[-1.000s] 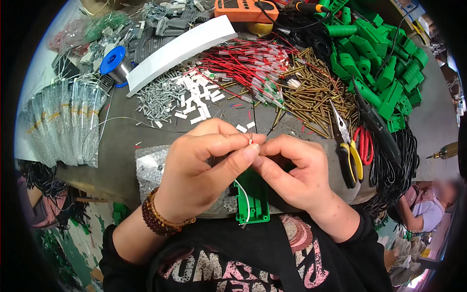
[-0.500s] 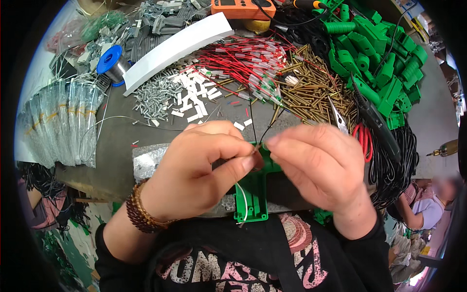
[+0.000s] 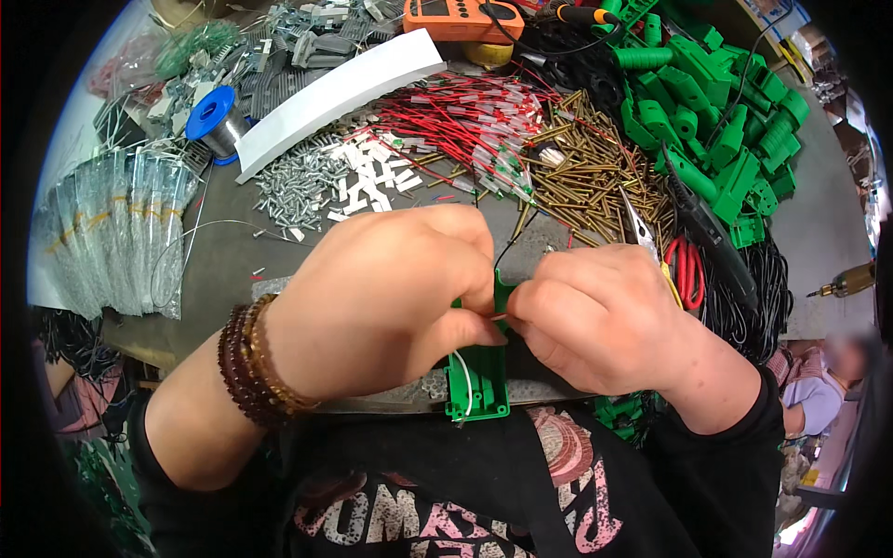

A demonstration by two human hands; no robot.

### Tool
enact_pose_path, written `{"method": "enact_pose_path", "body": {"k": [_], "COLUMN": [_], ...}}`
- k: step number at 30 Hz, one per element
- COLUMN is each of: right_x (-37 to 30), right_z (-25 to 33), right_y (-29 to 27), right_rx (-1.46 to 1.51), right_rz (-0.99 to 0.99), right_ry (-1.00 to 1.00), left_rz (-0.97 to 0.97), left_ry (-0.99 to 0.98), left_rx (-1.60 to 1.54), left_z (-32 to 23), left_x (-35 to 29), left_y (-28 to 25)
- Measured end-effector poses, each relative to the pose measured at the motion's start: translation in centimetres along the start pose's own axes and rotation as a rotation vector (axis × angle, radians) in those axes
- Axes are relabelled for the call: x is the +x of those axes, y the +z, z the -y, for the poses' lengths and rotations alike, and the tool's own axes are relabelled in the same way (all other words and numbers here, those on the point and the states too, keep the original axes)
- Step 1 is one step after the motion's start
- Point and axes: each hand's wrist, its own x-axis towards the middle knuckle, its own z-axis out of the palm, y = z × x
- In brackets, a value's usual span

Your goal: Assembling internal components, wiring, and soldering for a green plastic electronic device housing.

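Above a green plastic housing [image 3: 482, 398], both of my hands meet with their fingertips almost touching. My left hand [image 3: 400, 284], with beaded bracelets at its wrist, is closed in a pinch. My right hand [image 3: 600, 316] is also pinched, level with the left. A short stretch of thin reddish wire [image 3: 499, 317] shows between the fingertips; the rest is hidden by the fingers. Inside the open housing lies a white wire [image 3: 468, 386]. A black wire [image 3: 507, 246] rises from behind the hands toward the far side. The housing's far part is mostly covered by my hands.
Beyond my hands lie heaped brass pins [image 3: 595, 177], red wires [image 3: 446, 116], white blocks [image 3: 372, 177] and screws [image 3: 293, 191]. Green housings [image 3: 726, 112] pile up far right, near pliers [image 3: 642, 223] and black cables [image 3: 744, 325]. A solder spool [image 3: 216, 121] stands left. Another person [image 3: 819, 391] sits right.
My right hand has come down and closed beside the left fingertips. My left hand has turned over, its back now more upward, and the left forearm has swung outward.
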Motion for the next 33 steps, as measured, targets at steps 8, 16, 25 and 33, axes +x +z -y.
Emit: {"method": "enact_pose_path", "body": {"k": [8,16,25,33], "right_x": [-0.7,-1.0,-1.7,-2.2], "right_z": [0.2,0.5,-1.1,0.6], "right_y": [0.9,0.2,0.3,1.2], "right_rx": [0.506,0.304,0.937,0.137], "right_rz": [0.002,0.075,0.229,-0.046], "right_ry": [0.425,0.324,0.766,0.25], "left_rz": [-0.196,0.107,-0.167,-0.21], "left_ry": [0.14,-0.018,-0.003,0.08], "left_rx": [0.471,0.153,0.012,0.017], "left_z": [-1.4,-0.4,-0.2,0.0], "left_x": [-0.6,0.4,0.2,-0.3], "left_y": [3.2,0.9,3.6,3.7]}}
